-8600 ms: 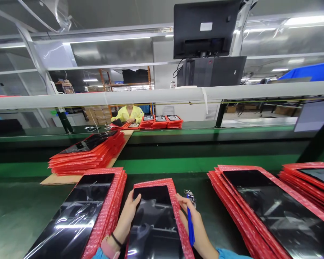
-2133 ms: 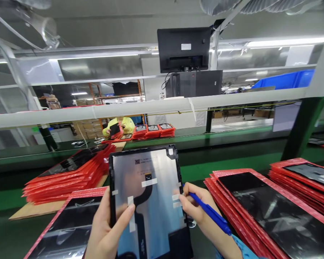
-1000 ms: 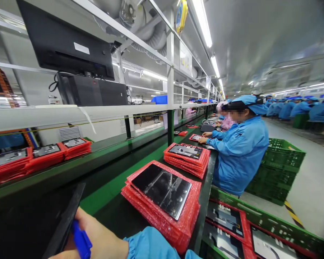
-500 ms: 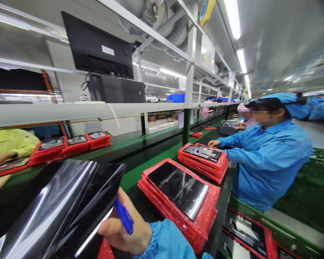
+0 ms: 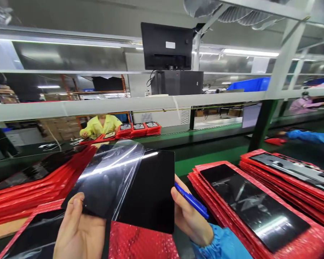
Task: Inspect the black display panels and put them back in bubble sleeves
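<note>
A black tablet screen (image 5: 151, 187) is held up in front of me, tilted, with a loose clear film (image 5: 108, 172) over its left part. The film's edge curls up near the middle. My left hand (image 5: 78, 230) grips the screen's lower left side, thumb on top; whether it also pinches the film I cannot tell. At the right edge, my right hand (image 5: 191, 216) is closed on the screen, with a blue pen (image 5: 191, 201) tucked between thumb and fingers. Beneath the screen shows a red bubble-wrap sheet (image 5: 143, 242).
To the right, another black screen (image 5: 253, 205) lies on stacked red bubble-wrap pouches (image 5: 213, 201); a second stack (image 5: 259, 172) stands behind. More red stacks (image 5: 43, 198) are at left. A person in yellow (image 5: 102, 124) works across the green-edged bench. A blue sleeve (image 5: 310, 136) reaches in at right.
My view has swung left, so the co-worker in blue is mostly out of frame. My left hand has come into view on the screen, which now faces me more squarely.
</note>
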`<state>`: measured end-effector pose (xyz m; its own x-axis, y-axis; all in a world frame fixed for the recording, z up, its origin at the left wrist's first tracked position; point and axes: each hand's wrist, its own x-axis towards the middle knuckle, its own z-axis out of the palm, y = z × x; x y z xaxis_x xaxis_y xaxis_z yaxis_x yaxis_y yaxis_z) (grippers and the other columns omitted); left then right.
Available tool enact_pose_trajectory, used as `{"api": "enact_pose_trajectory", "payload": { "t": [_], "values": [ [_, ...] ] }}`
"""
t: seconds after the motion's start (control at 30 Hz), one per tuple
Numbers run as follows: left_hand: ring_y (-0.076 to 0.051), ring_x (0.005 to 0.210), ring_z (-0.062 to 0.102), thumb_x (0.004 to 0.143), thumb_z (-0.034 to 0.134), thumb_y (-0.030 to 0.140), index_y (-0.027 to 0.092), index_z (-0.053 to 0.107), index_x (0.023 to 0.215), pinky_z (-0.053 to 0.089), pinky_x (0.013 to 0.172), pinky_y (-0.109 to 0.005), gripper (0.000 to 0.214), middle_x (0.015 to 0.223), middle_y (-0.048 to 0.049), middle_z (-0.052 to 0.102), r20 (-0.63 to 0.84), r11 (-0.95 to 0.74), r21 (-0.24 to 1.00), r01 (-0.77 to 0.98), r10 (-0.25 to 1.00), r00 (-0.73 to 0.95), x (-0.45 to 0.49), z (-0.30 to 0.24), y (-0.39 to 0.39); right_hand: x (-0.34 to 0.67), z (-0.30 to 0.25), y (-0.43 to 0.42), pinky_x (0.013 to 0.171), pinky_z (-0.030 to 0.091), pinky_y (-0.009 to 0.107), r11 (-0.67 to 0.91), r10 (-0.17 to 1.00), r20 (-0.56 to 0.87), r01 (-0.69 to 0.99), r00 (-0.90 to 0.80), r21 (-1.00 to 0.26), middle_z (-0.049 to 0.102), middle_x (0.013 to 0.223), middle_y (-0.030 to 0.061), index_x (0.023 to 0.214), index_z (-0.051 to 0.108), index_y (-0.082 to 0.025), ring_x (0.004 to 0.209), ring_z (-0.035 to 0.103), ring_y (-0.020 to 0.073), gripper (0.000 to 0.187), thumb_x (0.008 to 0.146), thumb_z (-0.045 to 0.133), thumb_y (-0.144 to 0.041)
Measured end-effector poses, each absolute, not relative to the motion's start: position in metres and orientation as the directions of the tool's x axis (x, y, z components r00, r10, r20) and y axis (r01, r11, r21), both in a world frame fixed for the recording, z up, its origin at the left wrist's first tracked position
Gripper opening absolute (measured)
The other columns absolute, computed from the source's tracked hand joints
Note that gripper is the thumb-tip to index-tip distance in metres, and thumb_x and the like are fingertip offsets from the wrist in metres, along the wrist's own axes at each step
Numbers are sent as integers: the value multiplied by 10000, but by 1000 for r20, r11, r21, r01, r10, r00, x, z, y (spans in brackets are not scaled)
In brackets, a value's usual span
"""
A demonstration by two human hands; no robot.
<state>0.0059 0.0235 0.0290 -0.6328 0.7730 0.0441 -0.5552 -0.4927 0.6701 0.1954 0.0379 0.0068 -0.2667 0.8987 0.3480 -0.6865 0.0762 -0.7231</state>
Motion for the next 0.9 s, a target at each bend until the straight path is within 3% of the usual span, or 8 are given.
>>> {"api": "enact_pose_trajectory", "payload": {
  "t": [0.1,0.27,0.37,0.53,0.7,0.8,0.9],
  "values": [
    [-163,970,601,810,604,266,249,646,835,544,844,-297,52,884,33,651,3,-536,621,-572,731,-682,4,35,15,196,13,29,1101,315,390,66,853,383,-654,-355,-754,577,1324,5,1258,550,-329,1302,443,218,447,826,663,-323],
    [-157,894,619,818,586,262,241,629,829,565,739,-250,50,874,13,654,110,-619,620,-482,676,-728,4,36,12,200,23,19,929,487,368,13,750,376,-557,-544,-831,531,1349,7,1301,484,-347,1197,532,234,669,719,744,-143],
    [-136,867,608,812,600,265,233,624,821,558,757,-238,41,888,19,641,133,-640,621,-453,656,-743,4,35,12,198,25,17,852,524,340,-11,733,364,-545,-574,-839,549,1311,17,1318,450,-341,1115,586,224,683,730,732,-140],
    [-134,870,599,801,615,274,236,634,834,538,803,-242,54,868,21,644,109,-630,629,-455,652,-751,1,35,11,196,22,14,883,510,365,5,727,380,-549,-572,-836,572,1272,10,1312,455,-348,1113,586,234,653,740,728,-190],
    [-139,931,587,791,627,280,235,647,853,467,954,-290,79,883,37,646,123,-623,636,-456,665,-737,-4,32,13,201,28,11,955,458,413,5,682,380,-516,-625,-857,552,1317,18,1355,417,-375,1190,537,243,630,799,687,-253],
    [-153,955,581,794,615,277,224,647,853,417,1014,-334,85,892,21,651,120,-607,653,-453,673,-730,-5,35,13,202,31,11,1059,351,401,17,655,397,-513,-643,-858,558,1324,11,1332,470,-360,1257,481,227,549,829,662,-254],
    [-152,963,575,815,584,289,246,635,821,363,1055,-353,67,879,34,650,75,-575,664,-478,687,-723,-4,41,12,199,27,13,1056,351,372,-11,678,386,-533,-626,-846,610,1264,-12,1277,534,-359,1215,524,200,491,826,664,-213]
  ]
}}
